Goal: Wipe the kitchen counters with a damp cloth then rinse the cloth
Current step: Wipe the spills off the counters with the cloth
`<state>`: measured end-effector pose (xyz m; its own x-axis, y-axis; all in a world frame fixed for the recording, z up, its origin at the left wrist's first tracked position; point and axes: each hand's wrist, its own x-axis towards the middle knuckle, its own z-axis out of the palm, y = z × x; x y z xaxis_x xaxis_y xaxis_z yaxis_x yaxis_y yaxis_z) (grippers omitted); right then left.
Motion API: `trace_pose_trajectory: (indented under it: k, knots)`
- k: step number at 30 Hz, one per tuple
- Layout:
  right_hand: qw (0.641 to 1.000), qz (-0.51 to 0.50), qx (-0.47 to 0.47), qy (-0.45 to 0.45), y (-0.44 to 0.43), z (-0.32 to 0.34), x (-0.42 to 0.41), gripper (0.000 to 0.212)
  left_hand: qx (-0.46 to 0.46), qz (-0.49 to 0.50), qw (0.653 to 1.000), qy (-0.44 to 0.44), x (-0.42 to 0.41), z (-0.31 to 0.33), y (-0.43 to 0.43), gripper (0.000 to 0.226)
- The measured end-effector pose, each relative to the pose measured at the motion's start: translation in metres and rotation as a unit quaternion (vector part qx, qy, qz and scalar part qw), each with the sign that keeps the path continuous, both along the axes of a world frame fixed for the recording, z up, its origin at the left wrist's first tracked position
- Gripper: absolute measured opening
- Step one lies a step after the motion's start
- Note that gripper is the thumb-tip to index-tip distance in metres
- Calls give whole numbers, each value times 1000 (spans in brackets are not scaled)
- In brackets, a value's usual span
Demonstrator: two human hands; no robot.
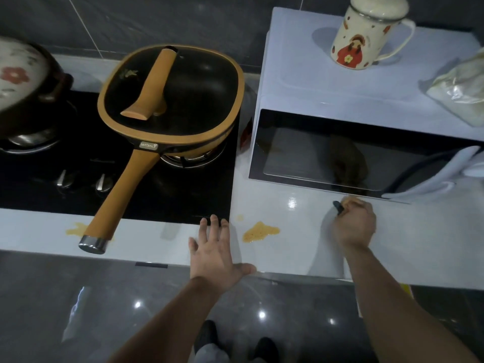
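1. A white tabletop [419, 231] runs left to right across the view. A black hob [39, 195] is set into its left half, and a white microwave [327, 82] stands on its right half against the wall.
2. An orange-rimmed pan [183, 100] with its lid on sits on the hob. Its long handle points toward the person and overhangs the tabletop's front strip.
3. The left hand [212, 252] lies flat on the front edge of the tabletop at the hob's near right corner. Its fingers are straight and spread, and it holds nothing.
4. The right hand [355, 226] is further right, low on the tabletop just in front of the microwave door. Its fingers are curled tight around a small bundle.
5. An orange spill [259, 231] lies on the tabletop between the two hands, longer from left to right than from front to back. It is just beside the left hand and to the left of the right hand, a little nearer the person. A wipe of it would likely mean sweeping the right hand leftward.
6. A second, fainter orange spill [76, 228] shows by the end of the pan handle, well apart from both hands.
7. The bundle is probably the cloth [352, 201], a pale tan wad that the fingers mostly hide. A dark tip [338, 206] sticks out on its left, and what that tip is cannot be told.
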<state>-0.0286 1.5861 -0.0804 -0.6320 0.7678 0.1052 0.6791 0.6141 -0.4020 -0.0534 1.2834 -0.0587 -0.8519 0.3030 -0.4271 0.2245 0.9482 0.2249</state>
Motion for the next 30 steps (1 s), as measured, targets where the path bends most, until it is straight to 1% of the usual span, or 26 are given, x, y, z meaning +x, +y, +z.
trace_pose_trajectory:
  k: [2,5,8,9,11,13,14,15,16,17,19,20,21,22,24,25,26,27,29,30]
  knots:
    - [999,36,-16,21,-32,-4,-26,12,-3,0,1000,1,0,1,0,126]
    - [991,123,-48,-6,-98,-6,-68,11,-5,2,1000,2,0,1,1,126]
    - [980,191,-58,-8,-153,-7,-94,8,-9,3,1000,9,1,0,1,126]
    - [972,226,-62,-2,-166,-9,-96,13,-9,3,1000,13,2,-1,1,126]
    - [947,316,-60,2,-177,-8,-93,28,-9,3,1000,16,2,-1,1,126]
    - [912,408,-41,-17,-162,-8,-86,34,-9,0,1000,15,2,-1,2,125]
    - [899,436,-21,-29,-147,-8,-81,34,-9,-1,1000,16,1,-1,2,125]
    - [899,436,1,-33,-127,-7,-75,28,-8,0,1000,16,1,-1,1,126]
    - [908,419,18,-15,-105,-9,-68,16,-7,1,1000,14,1,-1,1,126]
    - [928,371,41,-2,-79,-11,-58,7,-5,0,1000,11,1,0,0,126]
    - [960,272,71,-18,-34,-7,-30,9,-4,-1,1000,12,1,-1,0,126]
    - [972,224,62,-15,-16,-3,-18,5,-3,-1,1000,13,1,-2,0,127]
    - [981,184,46,-30,-5,3,-8,10,-2,-1,1000,14,1,-2,0,127]
    - [988,144,22,-46,-3,6,-4,14,-1,-2,1000,13,1,-1,0,127]
    - [995,84,-14,-53,-16,7,-15,14,-2,-2,1000,12,1,-1,0,126]
    - [994,90,-24,-51,-30,7,-24,14,-2,0,1000,12,1,-1,1,127]
    - [991,119,-34,-41,-48,5,-35,16,-3,2,1000,12,1,0,1,127]
    - [984,169,-55,-30,-68,3,-46,24,-4,3,1000,13,1,0,2,127]
    - [953,284,-100,-35,-107,0,-60,40,-9,4,1000,9,0,1,2,127]
    - [938,327,-104,-40,-123,-1,-65,45,-12,3,1000,7,1,1,3,127]
